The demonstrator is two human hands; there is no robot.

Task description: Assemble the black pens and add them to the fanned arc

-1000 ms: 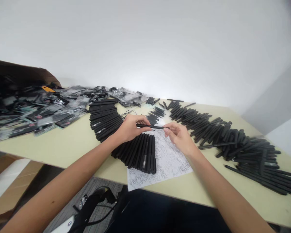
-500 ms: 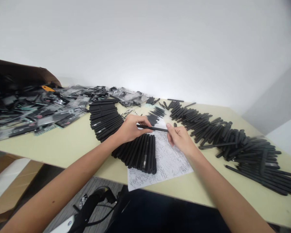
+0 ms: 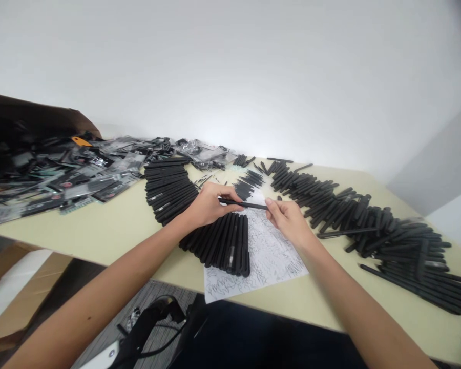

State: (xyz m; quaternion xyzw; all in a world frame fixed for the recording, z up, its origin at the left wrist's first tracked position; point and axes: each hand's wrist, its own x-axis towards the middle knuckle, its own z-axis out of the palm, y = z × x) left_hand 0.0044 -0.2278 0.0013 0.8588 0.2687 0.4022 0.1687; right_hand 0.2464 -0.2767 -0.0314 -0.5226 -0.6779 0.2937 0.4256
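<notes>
A black pen [image 3: 246,204] lies level in the air between the two hands, running left to right above the far end of a scribbled paper sheet [image 3: 272,266]. The left hand [image 3: 211,206] is closed around the pen's left part, with the fingers curled over it and the pen passing out past the fingertips. The right hand [image 3: 287,220] pinches the pen's right tip between thumb and forefinger, its other fingers loosely curled.

Just below the left hand, a tight block of pens [image 3: 218,246] lies side by side, partly on the sheet and partly on the tabletop [image 3: 100,230]. The left wrist is right at this block's top edge. A curved bank of pens [image 3: 169,192] runs beyond it, toward the far edge of the tabletop. A small cluster of pens [image 3: 246,184] lies just past the hands, and a long loose band of pens [image 3: 349,215] sweeps along the right side to the right edge.

At the far left, a heap of plastic-wrapped packets [image 3: 80,177] spreads from a brown cardboard box [image 3: 23,110], with an orange tag [image 3: 80,141] among them. A black bag [image 3: 149,320] lies on the floor below the near edge.
</notes>
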